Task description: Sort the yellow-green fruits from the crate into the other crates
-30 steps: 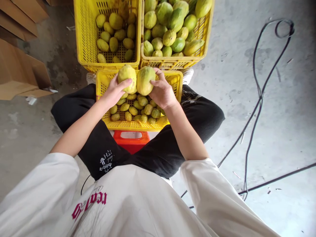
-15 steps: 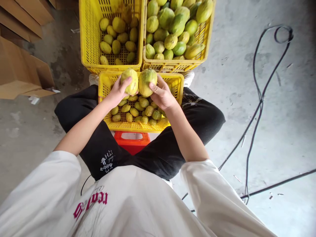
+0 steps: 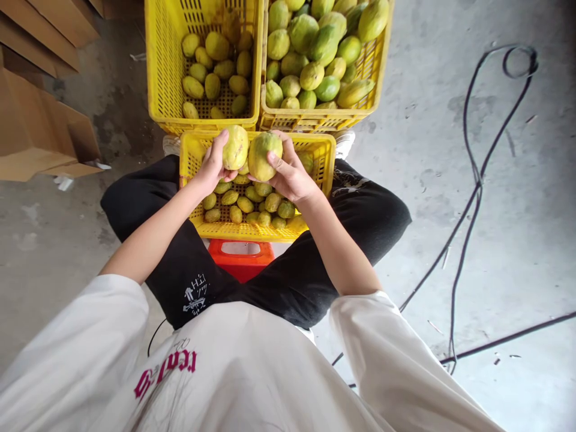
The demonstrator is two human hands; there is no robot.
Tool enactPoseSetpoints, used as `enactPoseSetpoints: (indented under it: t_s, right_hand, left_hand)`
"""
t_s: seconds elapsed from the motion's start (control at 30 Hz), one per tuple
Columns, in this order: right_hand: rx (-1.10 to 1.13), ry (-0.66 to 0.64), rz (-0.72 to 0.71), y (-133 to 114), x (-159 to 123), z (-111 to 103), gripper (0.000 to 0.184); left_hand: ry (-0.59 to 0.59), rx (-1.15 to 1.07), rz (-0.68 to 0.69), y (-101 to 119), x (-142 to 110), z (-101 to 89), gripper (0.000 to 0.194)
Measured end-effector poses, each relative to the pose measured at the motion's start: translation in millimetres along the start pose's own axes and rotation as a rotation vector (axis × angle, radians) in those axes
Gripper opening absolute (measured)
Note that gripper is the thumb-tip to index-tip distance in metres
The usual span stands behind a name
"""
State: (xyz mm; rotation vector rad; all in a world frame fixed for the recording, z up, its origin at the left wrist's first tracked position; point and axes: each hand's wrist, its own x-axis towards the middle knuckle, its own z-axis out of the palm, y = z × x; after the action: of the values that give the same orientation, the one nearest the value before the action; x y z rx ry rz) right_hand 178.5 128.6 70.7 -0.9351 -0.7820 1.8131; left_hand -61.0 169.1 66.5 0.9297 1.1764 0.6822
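Clearly, the fingers of both hands are curled around fruit, spread only as wide as each piece demands. The left hand grips a pale yellow fruit, its thumb along the outer side and some fingertips showing below. The right hand holds a greener, ribbed fruit, its thumb lying over the near face and other fingers wrapping the outer side. These two fruits sit side by side, so close that it is hard to tell whether they touch.

Both are held above the near yellow crate, between the person's bent knees. Inside it lie many smaller yellow-green fruits, partly hidden by the hands. Just below its near edge shows a red plastic piece with an oval opening.

Beyond stand two more yellow crates, next to each other: the left crate has fruit scattered over its slatted bottom, while the right crate is heaped with larger, greener ones. The person wears black trousers and a white shirt with magenta lettering. Farther out on the grey floor are an open cardboard box at left and a looped black cable at right.
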Motion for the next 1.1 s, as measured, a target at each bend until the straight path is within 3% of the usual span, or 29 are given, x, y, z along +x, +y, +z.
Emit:
enactPoseSetpoints:
  t_s: [0.17, 0.4, 0.63, 0.8, 0.9, 1.1]
  right_hand:
    - [-0.013, 0.032, 0.013, -0.7, -2.9, 2.2, 0.099]
    - [0.024, -0.019, 0.04, -9.0, -2.2, -5.4, 0.07]
    - [0.024, 0.11, 0.045, 0.1, 9.3, -12.3, 0.083]
    - [-0.075, 0.098, 0.011, -1.6, 9.0, -11.6, 0.093]
    - [-0.12, 0.096, -0.031, -8.7, 3.3, -2.5, 0.098]
    - [-0.17, 0.059, -0.055, -17.9, -3.9, 6.2, 0.101]
  left_hand:
    - [0.079, 0.051, 0.019, 11.4, -11.7, 9.7, 0.111]
    - [0.083, 0.056, 0.07, 8.6, -8.3, 7.8, 0.108]
    - [0.021, -0.015, 0.137, 5.8, -14.6, 12.9, 0.063]
    - [-0.056, -0.084, 0.06, 15.5, -20.5, 20.4, 0.086]
    - [-0.086, -0.072, -0.001, 17.6, -20.2, 18.4, 0.084]
    - [-0.061, -0.075, 0.018, 11.6, -22.7, 14.1, 0.08]
